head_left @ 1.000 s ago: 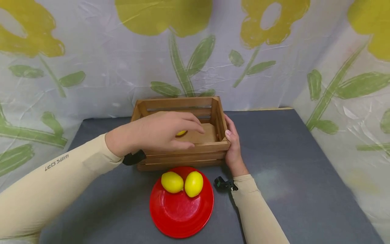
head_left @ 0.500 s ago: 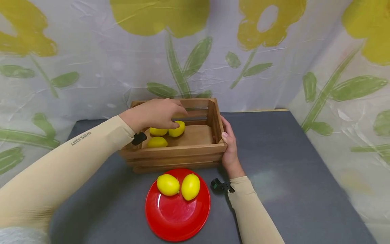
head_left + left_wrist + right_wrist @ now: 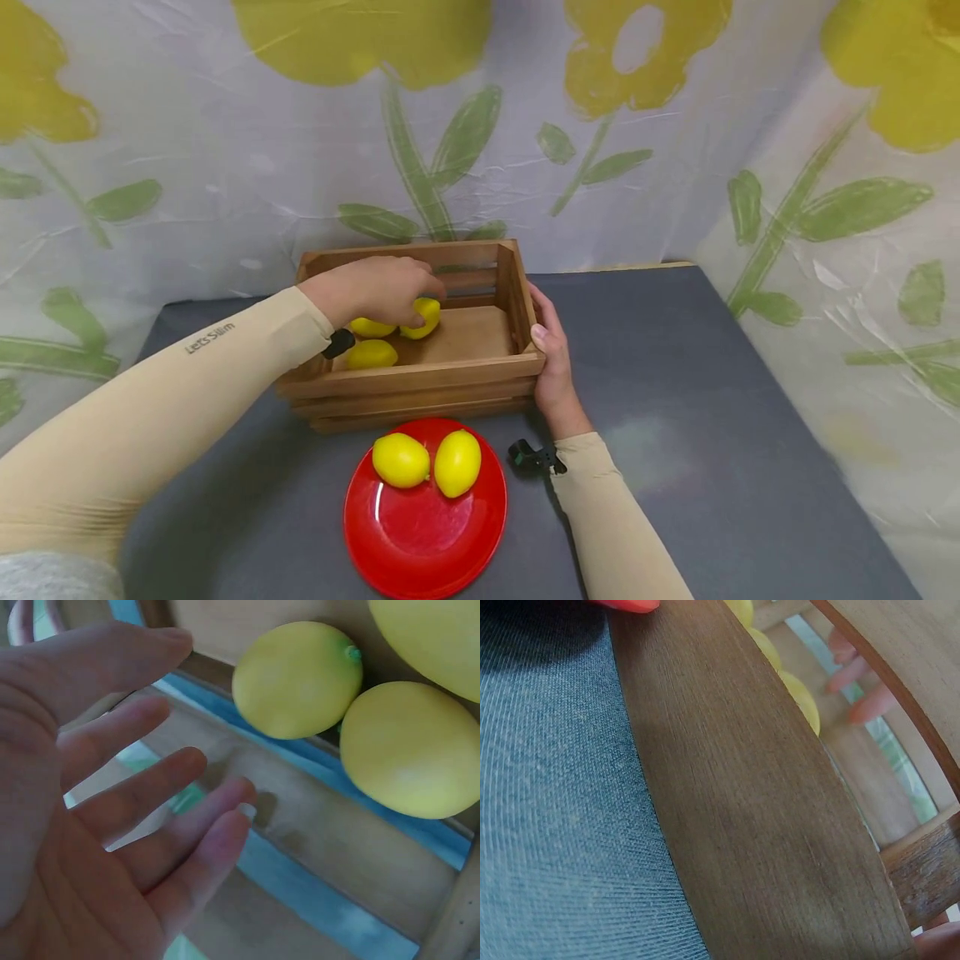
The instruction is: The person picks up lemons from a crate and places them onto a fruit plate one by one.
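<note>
Three lemons lie in the left half of the wooden crate (image 3: 420, 367), and the left hand (image 3: 371, 287) hovers just above them with its fingers (image 3: 161, 787) spread and relaxed, holding nothing; the wrist view shows an empty palm with two of the lemons just beyond the fingertips. The nearest lemon (image 3: 422, 317) sits right under the fingertips, with a second (image 3: 372, 327) beside it and a third (image 3: 371, 354) nearer the wrist. The right hand (image 3: 551, 358) grips the crate's right end, thumb over the rim. Two more lemons (image 3: 427, 461) rest on the red plate (image 3: 423, 533) in front of the crate, toward the person. Judging by this, the moving of lemons from plate to crate looks a little over half done, with two left.
</note>
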Tool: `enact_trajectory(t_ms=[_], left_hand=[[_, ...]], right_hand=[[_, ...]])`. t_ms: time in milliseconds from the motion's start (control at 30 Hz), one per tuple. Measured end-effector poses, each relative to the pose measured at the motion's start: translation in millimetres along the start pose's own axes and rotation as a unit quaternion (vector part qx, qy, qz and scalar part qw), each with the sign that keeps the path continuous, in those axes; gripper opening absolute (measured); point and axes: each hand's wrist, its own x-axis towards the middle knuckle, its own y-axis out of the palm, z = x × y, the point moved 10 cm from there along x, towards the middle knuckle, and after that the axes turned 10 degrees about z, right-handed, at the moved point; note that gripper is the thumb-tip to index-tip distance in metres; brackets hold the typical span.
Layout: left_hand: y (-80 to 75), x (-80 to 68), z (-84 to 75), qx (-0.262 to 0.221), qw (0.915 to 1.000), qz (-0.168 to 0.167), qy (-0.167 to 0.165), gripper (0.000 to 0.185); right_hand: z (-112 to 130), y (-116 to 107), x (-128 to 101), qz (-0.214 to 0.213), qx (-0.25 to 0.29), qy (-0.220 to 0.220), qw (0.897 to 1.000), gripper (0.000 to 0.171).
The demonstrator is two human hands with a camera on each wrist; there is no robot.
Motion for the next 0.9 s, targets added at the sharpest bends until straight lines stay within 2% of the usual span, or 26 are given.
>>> enact_trajectory(t_ms=[467, 900], left_hand=[[14.1, 6.9, 4.8, 0.000, 0.9998, 0.022, 0.001, 0.047], [24.6, 9.9, 3.9, -0.014, 0.9994, 0.033, -0.006, 0.055]], right_hand=[[6, 10, -1, 0.008, -0.024, -0.001, 1.000, 0.075], [11, 14, -5, 0.010, -0.037, -0.007, 0.999, 0.074]])
